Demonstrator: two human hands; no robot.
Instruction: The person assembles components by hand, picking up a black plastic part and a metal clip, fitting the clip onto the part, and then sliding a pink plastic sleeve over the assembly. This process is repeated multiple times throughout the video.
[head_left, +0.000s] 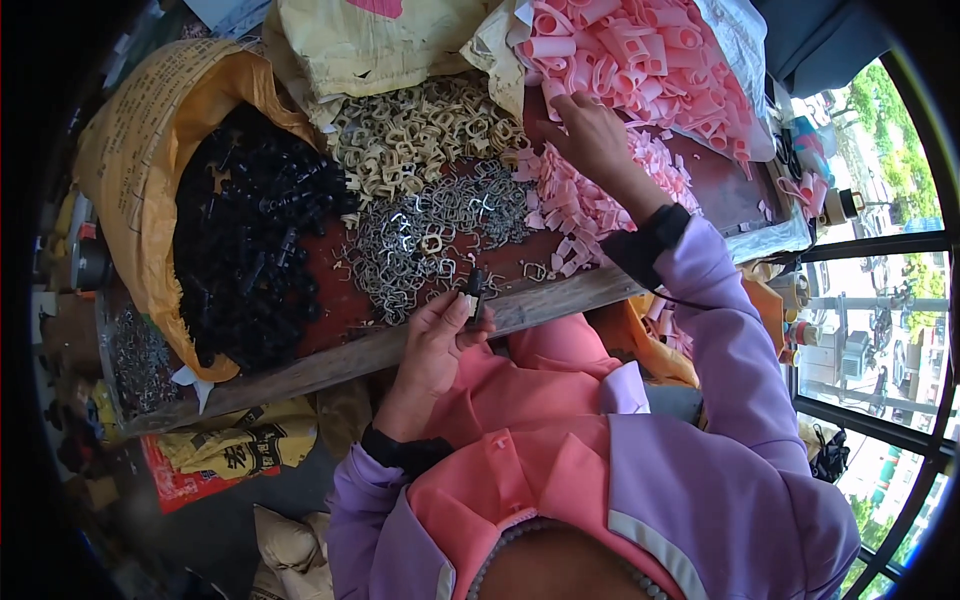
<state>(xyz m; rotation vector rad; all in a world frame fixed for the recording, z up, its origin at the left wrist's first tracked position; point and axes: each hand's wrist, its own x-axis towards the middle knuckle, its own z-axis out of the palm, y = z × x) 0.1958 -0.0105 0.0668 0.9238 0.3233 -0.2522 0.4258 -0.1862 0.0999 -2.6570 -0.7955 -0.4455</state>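
Observation:
My left hand (440, 340), in front of the bench edge, pinches a small black tubular plastic part (476, 284). A cream piece shows against it at the fingertips. My right hand (592, 140) is over the pink pieces with finger and thumb apart, its fingertips close to curled pink plastic parts (640, 50). Beneath that hand and wrist spreads a heap of smaller pink pieces (575, 205). Bent silver metal clips (420, 240) lie beyond my left hand, with cream-coloured square clips (410, 130) behind them.
An orange woven sack (135, 150) at the left spills black plastic parts (255, 230). Cream sacking (380, 45) stands at the back. A wooden edge (350, 360) runs along the bench front. More silver clips (140, 360) lie at far left. Windows (870, 330) are at right.

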